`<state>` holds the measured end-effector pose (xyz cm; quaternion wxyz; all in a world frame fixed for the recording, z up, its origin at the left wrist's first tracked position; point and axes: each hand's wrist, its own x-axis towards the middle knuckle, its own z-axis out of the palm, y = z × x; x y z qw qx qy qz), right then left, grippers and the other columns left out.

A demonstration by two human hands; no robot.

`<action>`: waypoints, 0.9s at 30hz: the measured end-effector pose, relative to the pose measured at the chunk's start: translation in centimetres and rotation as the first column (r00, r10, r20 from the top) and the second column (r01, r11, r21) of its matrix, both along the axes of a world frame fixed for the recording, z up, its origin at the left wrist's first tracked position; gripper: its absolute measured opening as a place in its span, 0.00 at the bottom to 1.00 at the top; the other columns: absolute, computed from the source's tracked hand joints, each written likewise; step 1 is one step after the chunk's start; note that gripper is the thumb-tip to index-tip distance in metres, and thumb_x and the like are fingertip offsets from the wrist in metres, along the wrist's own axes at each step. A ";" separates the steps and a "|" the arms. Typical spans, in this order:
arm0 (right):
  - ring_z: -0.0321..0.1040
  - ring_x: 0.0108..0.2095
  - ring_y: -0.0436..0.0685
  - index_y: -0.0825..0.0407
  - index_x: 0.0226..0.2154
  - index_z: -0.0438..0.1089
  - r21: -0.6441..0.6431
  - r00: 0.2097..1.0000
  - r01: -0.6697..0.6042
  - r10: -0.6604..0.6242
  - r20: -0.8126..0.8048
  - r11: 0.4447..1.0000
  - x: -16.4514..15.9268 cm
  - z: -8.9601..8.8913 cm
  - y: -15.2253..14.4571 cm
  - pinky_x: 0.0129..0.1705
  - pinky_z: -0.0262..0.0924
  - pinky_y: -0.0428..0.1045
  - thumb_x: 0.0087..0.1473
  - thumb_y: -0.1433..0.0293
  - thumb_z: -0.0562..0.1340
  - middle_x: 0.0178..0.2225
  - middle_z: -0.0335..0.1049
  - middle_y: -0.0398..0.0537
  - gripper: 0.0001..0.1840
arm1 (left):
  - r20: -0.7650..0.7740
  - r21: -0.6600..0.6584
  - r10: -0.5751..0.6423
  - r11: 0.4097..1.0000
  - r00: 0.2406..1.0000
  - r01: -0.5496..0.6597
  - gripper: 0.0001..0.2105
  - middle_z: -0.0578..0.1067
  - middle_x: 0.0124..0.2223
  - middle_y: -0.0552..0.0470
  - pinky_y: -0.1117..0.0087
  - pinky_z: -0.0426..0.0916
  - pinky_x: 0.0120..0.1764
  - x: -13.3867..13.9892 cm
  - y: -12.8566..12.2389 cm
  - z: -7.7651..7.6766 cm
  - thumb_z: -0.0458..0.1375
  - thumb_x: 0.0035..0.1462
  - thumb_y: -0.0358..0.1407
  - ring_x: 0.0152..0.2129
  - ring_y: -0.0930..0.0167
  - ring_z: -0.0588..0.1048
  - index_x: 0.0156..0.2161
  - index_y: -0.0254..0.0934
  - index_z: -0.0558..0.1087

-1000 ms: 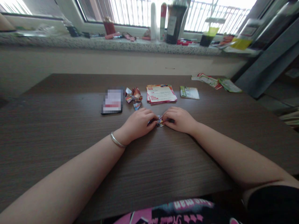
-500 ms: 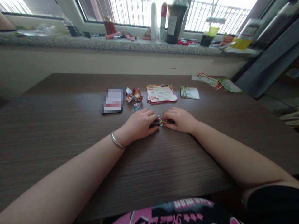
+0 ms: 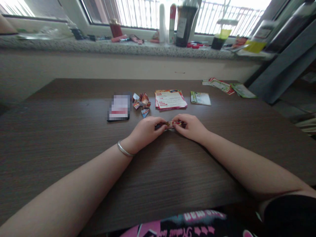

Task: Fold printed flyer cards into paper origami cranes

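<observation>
Paper [image 3: 170, 125], small, multicolored & folded-looking, is at approx. ctr of frame, btwn the two hands; ends partly hidden by the grip, so exact shape hard to tell. L hand [image 3: 149, 127] pinches its L end, thumb on near side; silver bangle [image 3: 125, 149] on that wrist. R hand [image 3: 191, 127] pinches the R end likewise, thumb nearest. Hands are close tog. but apart, w/ a short bit of the paper showing in the gap.

Just beyond L hand, a bit L of ctr: folded figure [image 3: 144, 100], brown/orange w/ blue-white tip, lying on the table [image 3: 86, 138]. To its L, a pixelated item [image 3: 119, 106] w/ dk edge; can't tell what. Above ctr: card stack [image 3: 171, 100], mostly white w/ red edges, slightly fanned. R of that, a smaller green-&-white card [image 3: 201, 98]. Toward upper R, colored slips [image 3: 220, 85] nr the table's far edge. Tabletop is dk brown, wood-grain, fills most of mid frame.

Top of frame: speckled sill [image 3: 148, 48] w/ dk container [image 3: 183, 28], white tube [image 3: 162, 23], red-capped tube [image 3: 172, 19], reddish jar [image 3: 116, 29]. Behind: bright window [image 3: 143, 14], railing [image 3: 251, 18] outside. Bottom edge: black shirt [image 3: 182, 226] w/ pink print.
</observation>
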<state>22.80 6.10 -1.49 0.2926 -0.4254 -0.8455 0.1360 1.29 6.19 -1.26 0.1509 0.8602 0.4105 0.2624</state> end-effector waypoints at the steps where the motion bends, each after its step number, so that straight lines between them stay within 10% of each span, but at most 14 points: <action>1: 0.69 0.32 0.53 0.52 0.34 0.72 -0.058 0.998 0.015 -0.018 -0.066 0.998 -0.1 -0.1 0.0 0.34 0.61 0.48 0.55 0.68 0.59 0.32 0.75 0.46 0.07 | 0.042 -0.045 0.006 0.999 0.999 -0.005 0.09 0.79 0.38 0.51 0.69 0.68 0.38 0.1 0.0 0.0 0.55 0.60 0.37 0.33 0.69 0.75 0.39 0.37 0.76; 7: 0.67 0.29 0.51 0.52 0.33 0.73 -0.228 0.984 -0.006 -0.035 -0.175 0.974 -0.4 -0.9 0.2 0.31 0.59 0.47 0.54 0.64 0.61 0.29 0.74 0.44 0.09 | 0.140 -0.190 0.001 0.982 0.990 0.026 0.09 0.79 0.38 0.52 0.69 0.68 0.38 0.2 0.4 -0.4 0.55 0.59 0.38 0.34 0.70 0.75 0.40 0.37 0.76; 16: 0.63 0.30 0.53 0.53 0.26 0.71 -0.065 0.986 0.008 0.003 0.167 0.998 -0.4 -0.4 0.8 0.34 0.54 0.49 0.55 0.67 0.62 0.26 0.71 0.46 0.10 | -0.108 0.078 -0.057 0.995 0.993 0.065 0.09 0.77 0.36 0.47 0.62 0.65 0.45 -0.1 0.7 -0.8 0.55 0.60 0.38 0.37 0.65 0.71 0.38 0.35 0.76; 27: 0.65 0.41 0.59 0.50 0.27 0.73 0.015 0.991 0.092 -0.093 0.099 0.996 0.3 -1.6 1.5 0.48 0.57 0.57 0.52 0.63 0.67 0.35 0.72 0.50 0.09 | -0.184 0.101 -0.022 0.994 0.983 0.041 0.10 0.73 0.47 0.45 0.58 0.62 0.53 -0.2 0.9 -1.3 0.55 0.61 0.39 0.47 0.62 0.67 0.42 0.35 0.73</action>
